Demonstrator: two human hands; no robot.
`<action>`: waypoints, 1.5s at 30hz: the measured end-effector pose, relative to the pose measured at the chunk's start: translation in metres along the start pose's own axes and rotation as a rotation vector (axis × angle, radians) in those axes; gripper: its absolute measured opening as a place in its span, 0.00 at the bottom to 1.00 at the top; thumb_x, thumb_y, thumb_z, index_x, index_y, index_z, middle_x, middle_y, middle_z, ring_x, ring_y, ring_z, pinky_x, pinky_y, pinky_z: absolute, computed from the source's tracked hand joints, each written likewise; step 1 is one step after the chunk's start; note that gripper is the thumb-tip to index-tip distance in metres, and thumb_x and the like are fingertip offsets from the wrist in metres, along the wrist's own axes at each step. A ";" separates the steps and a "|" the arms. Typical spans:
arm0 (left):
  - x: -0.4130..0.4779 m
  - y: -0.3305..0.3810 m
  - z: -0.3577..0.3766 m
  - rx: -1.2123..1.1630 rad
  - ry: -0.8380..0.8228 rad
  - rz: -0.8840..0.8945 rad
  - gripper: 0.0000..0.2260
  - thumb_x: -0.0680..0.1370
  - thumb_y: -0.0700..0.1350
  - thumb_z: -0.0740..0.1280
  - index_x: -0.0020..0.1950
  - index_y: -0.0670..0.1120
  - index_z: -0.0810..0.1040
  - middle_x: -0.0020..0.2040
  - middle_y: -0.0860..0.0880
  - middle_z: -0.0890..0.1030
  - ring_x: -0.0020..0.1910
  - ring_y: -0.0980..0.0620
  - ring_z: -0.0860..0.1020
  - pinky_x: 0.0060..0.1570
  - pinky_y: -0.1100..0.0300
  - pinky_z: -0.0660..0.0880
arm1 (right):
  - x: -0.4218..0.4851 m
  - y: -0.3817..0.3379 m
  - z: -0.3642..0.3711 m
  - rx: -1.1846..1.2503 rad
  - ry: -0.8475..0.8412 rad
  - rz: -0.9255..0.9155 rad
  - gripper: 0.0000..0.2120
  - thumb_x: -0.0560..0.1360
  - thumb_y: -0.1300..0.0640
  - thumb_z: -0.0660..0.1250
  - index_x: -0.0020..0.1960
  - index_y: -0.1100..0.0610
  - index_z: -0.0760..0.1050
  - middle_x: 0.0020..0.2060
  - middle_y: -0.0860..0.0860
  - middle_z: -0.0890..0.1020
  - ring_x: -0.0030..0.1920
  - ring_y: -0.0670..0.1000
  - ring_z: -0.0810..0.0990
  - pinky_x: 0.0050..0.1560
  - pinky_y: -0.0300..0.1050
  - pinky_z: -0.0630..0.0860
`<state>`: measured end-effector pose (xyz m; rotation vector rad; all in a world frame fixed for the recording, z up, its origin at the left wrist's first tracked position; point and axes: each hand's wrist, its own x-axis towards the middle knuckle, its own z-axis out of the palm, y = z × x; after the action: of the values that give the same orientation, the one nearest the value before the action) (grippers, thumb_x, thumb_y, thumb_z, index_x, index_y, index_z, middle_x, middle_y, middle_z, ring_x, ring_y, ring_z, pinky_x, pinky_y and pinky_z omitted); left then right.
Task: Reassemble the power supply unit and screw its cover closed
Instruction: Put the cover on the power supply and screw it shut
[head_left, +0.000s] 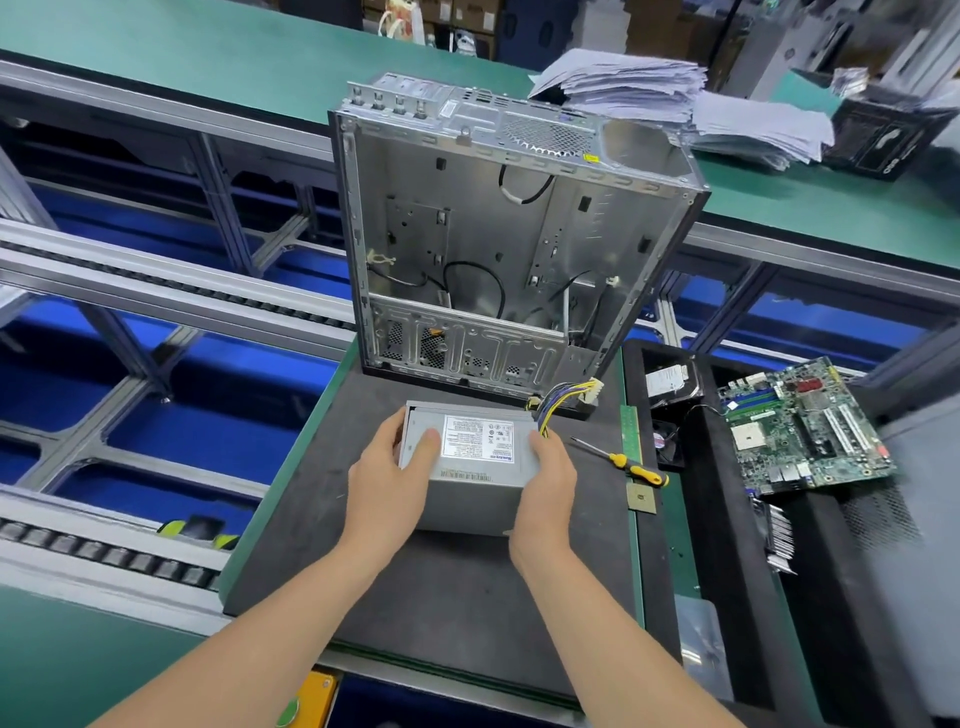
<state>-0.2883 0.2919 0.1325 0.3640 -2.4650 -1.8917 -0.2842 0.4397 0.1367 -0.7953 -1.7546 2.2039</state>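
Observation:
A grey power supply unit (475, 473) with a white label on top lies on the dark foam mat (441, 597). My left hand (387, 483) grips its left side, thumb on the top face. My right hand (545, 486) grips its right side, thumb on the top edge by the label. A bundle of yellow, black and purple cables (563, 397) leaves the unit's far right corner and ends in a white connector. A yellow-and-black screwdriver (626, 463) lies on the mat just right of my right hand.
An open, empty computer case (509, 234) stands upright behind the unit. A green motherboard (808, 428) and a small fan (665, 439) lie on the black tray to the right. Stacked papers (675, 98) sit on the far green bench. Conveyor rails (156, 291) run on the left.

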 end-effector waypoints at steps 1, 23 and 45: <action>-0.001 0.001 0.001 -0.010 -0.002 -0.008 0.19 0.81 0.56 0.66 0.73 0.59 0.74 0.59 0.64 0.82 0.61 0.62 0.78 0.54 0.66 0.72 | 0.000 0.000 0.000 0.036 -0.020 0.026 0.09 0.72 0.47 0.62 0.41 0.51 0.78 0.42 0.52 0.82 0.45 0.54 0.77 0.50 0.53 0.69; -0.007 0.010 -0.002 -0.151 -0.163 -0.090 0.22 0.84 0.47 0.67 0.78 0.54 0.69 0.66 0.57 0.81 0.66 0.54 0.78 0.72 0.48 0.71 | -0.008 0.004 -0.004 0.022 -0.077 0.030 0.10 0.83 0.45 0.63 0.50 0.47 0.81 0.50 0.51 0.86 0.52 0.56 0.84 0.58 0.60 0.78; -0.006 0.014 -0.004 -0.034 -0.066 -0.143 0.14 0.80 0.63 0.66 0.65 0.68 0.71 0.55 0.66 0.81 0.56 0.65 0.77 0.47 0.65 0.70 | -0.006 0.003 -0.004 -0.024 -0.132 -0.044 0.07 0.76 0.45 0.66 0.50 0.46 0.79 0.51 0.55 0.85 0.57 0.61 0.83 0.64 0.68 0.76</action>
<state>-0.2847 0.2922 0.1482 0.4973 -2.5068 -2.0277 -0.2772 0.4394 0.1351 -0.6231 -1.8438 2.2575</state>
